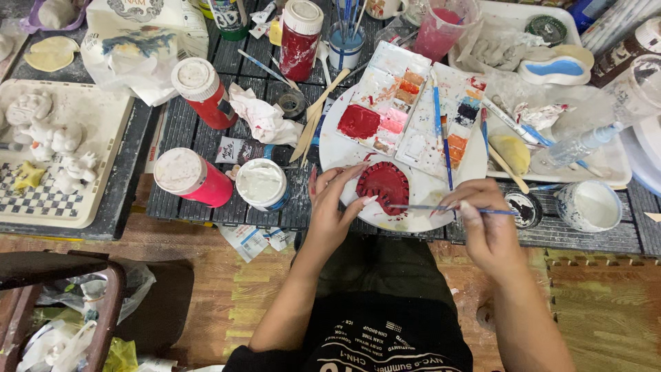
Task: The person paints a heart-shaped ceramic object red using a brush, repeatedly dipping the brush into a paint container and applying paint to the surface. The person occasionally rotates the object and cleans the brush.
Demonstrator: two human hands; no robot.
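Observation:
A round red-painted clay piece point(383, 184) lies on a white round plate point(330, 141) in front of me. My left hand point(332, 207) rests its fingertips on the piece's left edge. A thin blue-handled paintbrush point(413, 207) is pinched in my right hand point(482, 220), its tip on the red piece's lower right side. A white paint palette point(406, 103) with red, pink, orange and dark wells lies on the plate behind the piece.
Red paint jars point(195, 177) point(204, 91) point(299, 39) and a white paint tub point(261, 184) stand to the left. A tray of white clay figures point(48, 138) sits far left. A white cup point(589, 205), a small dark-paint pot point(523, 209), brushes and a tray lie right.

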